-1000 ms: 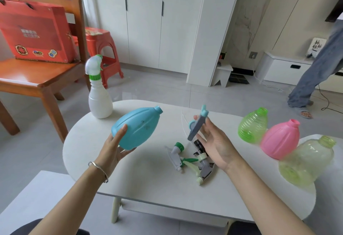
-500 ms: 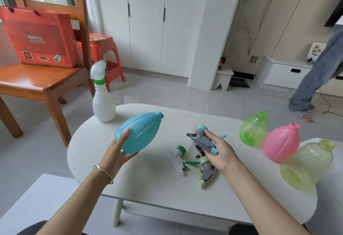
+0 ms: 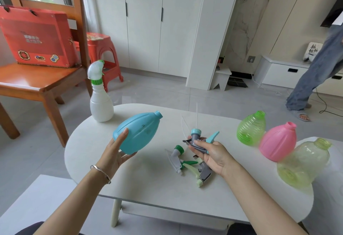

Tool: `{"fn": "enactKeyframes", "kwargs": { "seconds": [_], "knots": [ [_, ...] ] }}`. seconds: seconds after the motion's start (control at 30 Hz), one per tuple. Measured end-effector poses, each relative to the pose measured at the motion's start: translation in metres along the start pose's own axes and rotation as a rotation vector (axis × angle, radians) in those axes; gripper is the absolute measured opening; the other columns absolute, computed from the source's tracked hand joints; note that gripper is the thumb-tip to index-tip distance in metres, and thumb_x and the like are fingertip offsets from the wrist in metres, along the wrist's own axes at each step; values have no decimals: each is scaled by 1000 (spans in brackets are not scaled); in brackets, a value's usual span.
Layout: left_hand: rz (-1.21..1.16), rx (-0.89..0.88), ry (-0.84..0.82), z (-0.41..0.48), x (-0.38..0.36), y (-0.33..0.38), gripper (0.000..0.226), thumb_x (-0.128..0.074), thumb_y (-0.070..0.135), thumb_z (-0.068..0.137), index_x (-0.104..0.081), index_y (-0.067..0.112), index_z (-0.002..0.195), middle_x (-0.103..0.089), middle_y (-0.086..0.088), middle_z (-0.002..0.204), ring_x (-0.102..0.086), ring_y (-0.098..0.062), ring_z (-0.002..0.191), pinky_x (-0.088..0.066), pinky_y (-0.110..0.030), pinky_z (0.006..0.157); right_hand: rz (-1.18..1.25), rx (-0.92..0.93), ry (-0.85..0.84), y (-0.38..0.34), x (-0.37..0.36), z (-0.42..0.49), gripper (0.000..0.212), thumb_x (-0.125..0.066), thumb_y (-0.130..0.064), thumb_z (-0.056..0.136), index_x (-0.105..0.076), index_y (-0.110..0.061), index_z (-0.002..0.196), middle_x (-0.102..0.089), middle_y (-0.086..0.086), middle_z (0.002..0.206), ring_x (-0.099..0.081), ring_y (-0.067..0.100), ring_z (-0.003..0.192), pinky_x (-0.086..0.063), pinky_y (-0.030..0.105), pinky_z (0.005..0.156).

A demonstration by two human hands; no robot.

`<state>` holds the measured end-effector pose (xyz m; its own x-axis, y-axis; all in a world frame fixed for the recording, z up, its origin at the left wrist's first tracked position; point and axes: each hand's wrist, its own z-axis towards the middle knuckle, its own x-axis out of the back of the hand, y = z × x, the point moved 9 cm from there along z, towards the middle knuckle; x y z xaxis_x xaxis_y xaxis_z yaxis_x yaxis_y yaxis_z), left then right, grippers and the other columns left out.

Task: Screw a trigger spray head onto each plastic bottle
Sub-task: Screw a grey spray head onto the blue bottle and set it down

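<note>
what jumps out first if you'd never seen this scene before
The blue bottle held tilted above the white table in the left hand, and the grey and blue spray head in the right hand. At the table's right end lie green, pink and pale yellow bottles without heads.

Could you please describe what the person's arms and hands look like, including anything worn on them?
Both forearms are bare, with no sleeves and no gloves in view. The left hand has a thin silver bangle around its wrist. The right hand and its wrist carry nothing: no ring, watch or band shows.
</note>
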<state>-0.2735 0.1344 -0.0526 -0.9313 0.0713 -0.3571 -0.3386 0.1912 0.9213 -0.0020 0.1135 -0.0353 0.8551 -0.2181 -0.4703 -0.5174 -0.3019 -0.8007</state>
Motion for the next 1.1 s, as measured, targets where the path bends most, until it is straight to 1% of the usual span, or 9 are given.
{"fn": "enactKeyframes", "kwargs": {
  "seconds": [0.1,0.17,0.33,0.43,0.57,0.67,0.77,0.9,1.1],
  "knots": [
    [-3,12,-3,1,0,-2,82,-82,70,35,-61,44,110,-66,1,121,-69,-19,103,-55,-38,84,-102,36,64,-3,8,0,11,-58,10,85,-56,7,95,-62,17,85,-64,21,76,-59,21,60],
    [-2,14,1,2,0,-2,77,-82,70,36,-64,45,106,-67,1,119,-70,-19,102,-56,-37,82,-185,87,108,-9,14,1,12,-63,7,83,-55,-2,85,-63,13,81,-64,19,73,-58,20,58],
    [-1,6,5,1,1,2,81,-82,70,36,-62,43,109,-67,1,121,-71,-17,100,-57,-34,80,-360,209,181,-28,21,0,26,-73,-3,77,-66,-17,99,-66,5,87,-63,14,74,-50,18,54],
    [-42,7,25,2,4,3,80,-81,68,42,-58,41,114,-63,-1,124,-70,-18,101,-58,-34,77,-264,193,210,-28,27,1,21,-73,-8,77,-70,-17,95,-67,-1,82,-57,7,69,-41,19,60],
    [-101,30,57,3,11,1,68,-73,61,53,-57,39,116,-62,-2,125,-69,-20,102,-61,-34,68,-118,271,245,-35,31,2,4,-63,-19,88,-66,-16,87,-69,-8,69,-55,5,64,-44,18,60],
    [-92,46,62,3,13,-1,68,-73,61,52,-56,40,114,-63,-2,124,-67,-22,105,-61,-34,67,-47,302,249,-38,33,3,10,-53,-26,94,-57,-19,88,-65,-4,82,-62,7,69,-53,28,72],
    [-55,55,47,2,12,-2,68,-72,62,52,-56,40,114,-62,-2,125,-67,-22,106,-61,-34,67,23,296,192,-39,28,4,14,-42,-30,99,-51,-20,95,-65,5,92,-72,15,65,-59,28,61],
    [-5,58,25,2,9,-4,66,-71,64,54,-58,41,115,-64,-2,124,-70,-20,100,-60,-34,68,44,318,164,-41,23,5,14,-41,-29,99,-50,-18,98,-64,10,96,-72,17,65,-59,27,61],
    [-2,74,17,4,8,-6,60,-72,63,54,-61,42,109,-66,-2,121,-72,-18,95,-60,-34,67,29,328,181,-43,24,8,15,-40,-32,100,-48,-20,101,-66,8,97,-73,14,64,-55,30,67]
  ]
}}
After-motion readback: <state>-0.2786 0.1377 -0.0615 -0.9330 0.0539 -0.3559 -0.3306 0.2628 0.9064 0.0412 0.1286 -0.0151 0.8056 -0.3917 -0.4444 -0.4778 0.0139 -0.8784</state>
